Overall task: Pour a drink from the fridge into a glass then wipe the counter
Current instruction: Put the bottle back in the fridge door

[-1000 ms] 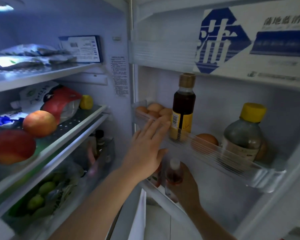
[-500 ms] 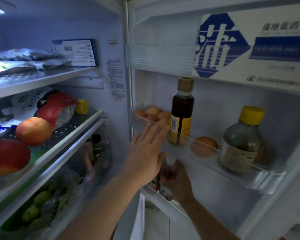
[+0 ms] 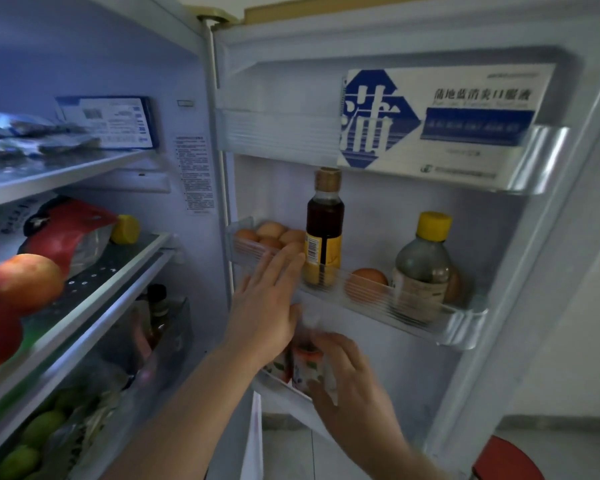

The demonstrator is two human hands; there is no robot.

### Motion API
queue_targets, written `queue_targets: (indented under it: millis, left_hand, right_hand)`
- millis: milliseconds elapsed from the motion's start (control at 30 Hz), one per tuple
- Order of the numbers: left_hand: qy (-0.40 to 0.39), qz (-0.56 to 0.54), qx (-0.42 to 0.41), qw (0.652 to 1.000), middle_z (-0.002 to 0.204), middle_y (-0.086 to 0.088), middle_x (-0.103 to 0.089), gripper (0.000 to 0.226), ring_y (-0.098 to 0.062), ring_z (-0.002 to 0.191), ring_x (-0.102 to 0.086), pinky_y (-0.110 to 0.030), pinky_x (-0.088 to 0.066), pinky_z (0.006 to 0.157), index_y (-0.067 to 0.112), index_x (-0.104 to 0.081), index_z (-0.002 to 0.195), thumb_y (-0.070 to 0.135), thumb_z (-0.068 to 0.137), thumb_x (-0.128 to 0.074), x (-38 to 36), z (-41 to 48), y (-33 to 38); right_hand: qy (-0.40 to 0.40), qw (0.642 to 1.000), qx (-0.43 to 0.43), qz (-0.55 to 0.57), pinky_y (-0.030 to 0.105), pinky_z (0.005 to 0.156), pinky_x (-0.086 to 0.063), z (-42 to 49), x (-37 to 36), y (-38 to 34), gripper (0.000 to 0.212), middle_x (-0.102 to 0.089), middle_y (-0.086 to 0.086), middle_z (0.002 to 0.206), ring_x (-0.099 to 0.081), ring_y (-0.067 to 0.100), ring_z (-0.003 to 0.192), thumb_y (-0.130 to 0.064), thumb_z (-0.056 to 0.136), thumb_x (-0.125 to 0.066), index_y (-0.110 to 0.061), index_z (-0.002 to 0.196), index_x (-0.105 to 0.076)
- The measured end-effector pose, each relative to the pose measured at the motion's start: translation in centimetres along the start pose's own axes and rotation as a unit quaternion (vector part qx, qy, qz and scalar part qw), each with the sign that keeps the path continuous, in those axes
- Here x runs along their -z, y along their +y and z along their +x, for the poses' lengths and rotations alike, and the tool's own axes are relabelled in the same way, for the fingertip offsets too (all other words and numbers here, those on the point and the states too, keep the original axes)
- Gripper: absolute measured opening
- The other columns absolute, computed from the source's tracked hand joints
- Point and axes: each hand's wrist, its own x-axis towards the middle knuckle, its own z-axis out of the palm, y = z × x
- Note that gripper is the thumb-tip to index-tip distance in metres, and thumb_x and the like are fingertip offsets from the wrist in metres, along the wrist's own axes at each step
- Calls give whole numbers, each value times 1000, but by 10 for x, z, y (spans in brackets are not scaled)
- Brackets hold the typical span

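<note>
The fridge stands open. A small drink bottle (image 3: 307, 363) with an orange-red label and a pale cap stands in the lower door shelf (image 3: 278, 386), blurred, beside a second similar bottle (image 3: 280, 368). My right hand (image 3: 350, 386) is wrapped around the small drink bottle from the right. My left hand (image 3: 264, 313) lies flat with fingers spread against the front rail of the middle door shelf (image 3: 413, 313), holding nothing and partly hiding the bottle's top. No glass or counter is in view.
On the middle door shelf are eggs (image 3: 271, 233), a dark sauce bottle (image 3: 324, 230) and a yellow-capped bottle (image 3: 423, 271). A blue-and-white box (image 3: 430, 119) fills the top door shelf. Fruit (image 3: 21, 282) and bags sit on the inner shelves at left. A red stool (image 3: 510, 459) stands at bottom right.
The view has tilted upward. My right hand has closed further around the small bottle and shifted slightly left with it. My left hand stays on the shelf rail.
</note>
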Motion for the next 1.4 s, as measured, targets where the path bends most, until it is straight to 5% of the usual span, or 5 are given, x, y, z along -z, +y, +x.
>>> queue_targets:
  millis: [100,333,933,1200,1400]
  left_hand:
    - [-3,4,3,1000,158,1,-15,71,-23,146,-10,-47,-20,117,23,-17,149,25,90,-57,1,1,2]
    - [-23,11,17,1000,160,1,-8,75,-25,147,-7,-47,-18,117,21,-9,150,27,91,-54,8,-2,9]
    - [120,115,-108,980,136,-11,-54,75,-31,126,-51,-48,-39,101,16,-43,134,38,70,-76,83,-79,52]
    - [252,195,-107,942,143,-13,-46,57,-32,135,-31,-48,-23,111,15,-35,139,37,88,-45,129,-123,48]
    - [284,244,-40,926,145,-19,-41,67,-36,137,-23,-54,-21,110,14,-39,139,31,79,-65,159,-154,41]
  right_hand:
    - [148,970,149,-124,27,106,-30,-7,37,-6,43,-47,-5,127,-44,15,121,-25,82,-55,-22,124,-49]
    - [192,931,9,-311,57,103,-36,-7,79,20,51,-48,13,136,-42,32,125,-29,80,-60,-17,127,-44]
    - [135,934,-4,-331,54,93,-49,-33,69,-27,77,-62,19,118,-59,37,111,-27,58,-84,-13,123,-47]
    - [93,950,75,-289,49,99,-45,-59,57,-68,75,-58,9,129,-51,27,123,-30,61,-81,-21,126,-44]
    - [157,945,225,-177,45,108,-35,-80,71,-99,38,-51,6,134,-38,23,130,-31,96,-30,-22,128,-48]
